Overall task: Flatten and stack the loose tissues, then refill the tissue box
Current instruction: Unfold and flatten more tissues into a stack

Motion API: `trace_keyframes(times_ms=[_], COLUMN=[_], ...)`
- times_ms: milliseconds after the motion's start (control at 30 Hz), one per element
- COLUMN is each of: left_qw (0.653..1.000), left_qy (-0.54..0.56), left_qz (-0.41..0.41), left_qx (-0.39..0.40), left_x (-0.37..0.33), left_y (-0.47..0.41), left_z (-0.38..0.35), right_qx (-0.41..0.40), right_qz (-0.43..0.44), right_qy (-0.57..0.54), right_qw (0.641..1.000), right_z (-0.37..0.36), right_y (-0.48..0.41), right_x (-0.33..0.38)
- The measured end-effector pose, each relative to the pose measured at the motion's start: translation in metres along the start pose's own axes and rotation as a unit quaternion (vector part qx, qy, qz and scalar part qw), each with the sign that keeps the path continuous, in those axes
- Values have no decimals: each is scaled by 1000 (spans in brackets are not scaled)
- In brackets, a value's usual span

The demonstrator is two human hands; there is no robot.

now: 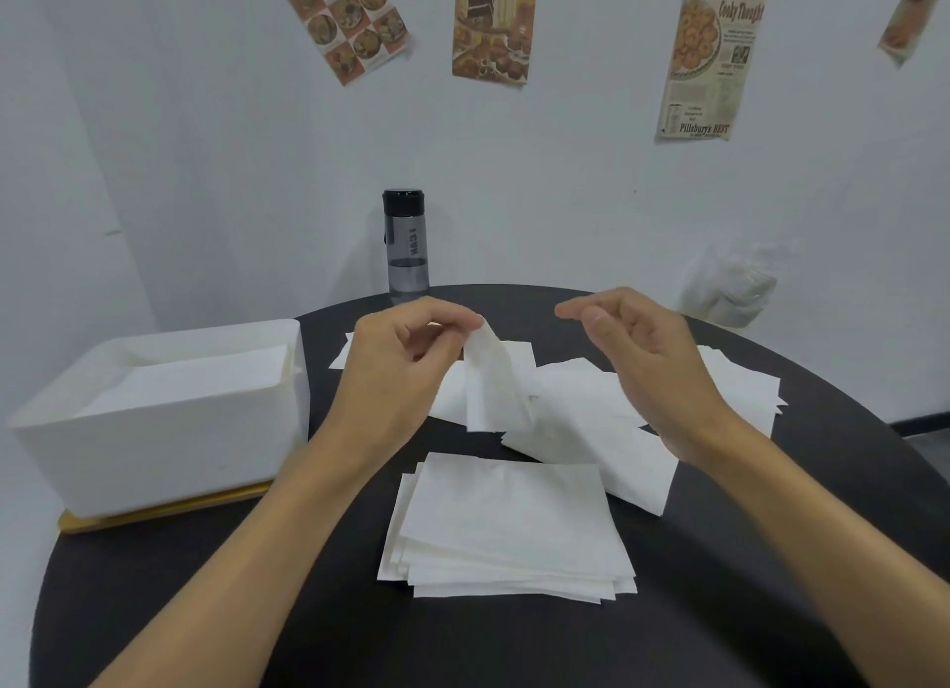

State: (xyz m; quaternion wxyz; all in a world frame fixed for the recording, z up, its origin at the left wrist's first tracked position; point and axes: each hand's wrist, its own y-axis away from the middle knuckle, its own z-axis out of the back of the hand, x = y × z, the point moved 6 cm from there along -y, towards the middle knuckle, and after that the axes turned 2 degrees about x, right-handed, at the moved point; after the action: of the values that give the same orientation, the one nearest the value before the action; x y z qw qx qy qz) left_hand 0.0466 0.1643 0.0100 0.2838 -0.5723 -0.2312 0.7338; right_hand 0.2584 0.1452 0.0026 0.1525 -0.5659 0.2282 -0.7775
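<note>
The white tissue box holds flat tissues; over the round black table, below wall posters, the left hand pinches a tissue, the right hand relaxed, empty

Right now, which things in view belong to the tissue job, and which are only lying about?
Job: held tissue, pinched by left hand; flat stack; loose tissues; tissue box.
Lying about: water bottle; plastic bag; wall posters.
</note>
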Motion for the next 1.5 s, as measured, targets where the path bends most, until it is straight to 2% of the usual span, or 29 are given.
trace_keyframes(times_ms=[67, 133, 233, 300, 433, 533, 633, 700, 833, 900, 967, 1067, 1133, 1233, 1367, 1500], left_qw=[1000, 998, 995, 994, 990, 976, 977, 970, 914, 891, 885, 879, 862, 843, 832, 825], left_qy=[13, 36, 68, 76, 121, 160, 118, 58, -92, -169, -210, -218, -223, -236, -242, -239], left_qz=[-14, -26, -33, -25, 62, 137, 151, 185, 238, 218, 187, 161, 148, 144, 145, 146], left_qx=[22, 42, 71, 76, 32, 63, 97, 146, 315, 361, 372, 393, 432, 461, 477, 491], left_x=[-7, -16, -22, -24, -12, -2, -2, 6, 33, 39, 42, 42, 42, 44, 42, 39], left_y=[2, 5, 8, 10, 10, 13, 16, 19, 31, 35, 35, 39, 46, 52, 54, 55], left_z=[0, 0, 0, 0, 8, 9, 8, 7, 6, 5, 3, -8, -19, -26, -26, -24], right_qx=[31, 78, 138, 155, 158, 139, 143, 184, 327, 356, 363, 381, 397, 372, 277, 294], right_qz=[-59, -104, -126, -118, -100, -109, -123, -142, -155, -156, -147, -133, -131, -133, -127, -120], right_qy=[26, -9, -87, -89, -47, -42, -31, 20, 219, 262, 279, 305, 324, 332, 341, 330], right_qw=[997, 991, 978, 977, 981, 983, 982, 972, 906, 883, 877, 863, 849, 857, 889, 889], right_z=[0, -3, -10, -9, -6, -2, -4, -8, -24, -27, -26, -26, -27, -22, -4, -10], right_y=[-2, 0, 3, 3, 4, 3, 4, 7, 20, 22, 22, 24, 26, 22, 11, 14], right_x=[-19, -29, -30, -27, -17, -12, -6, -8, -26, -34, -36, -38, -39, -42, -50, -55])
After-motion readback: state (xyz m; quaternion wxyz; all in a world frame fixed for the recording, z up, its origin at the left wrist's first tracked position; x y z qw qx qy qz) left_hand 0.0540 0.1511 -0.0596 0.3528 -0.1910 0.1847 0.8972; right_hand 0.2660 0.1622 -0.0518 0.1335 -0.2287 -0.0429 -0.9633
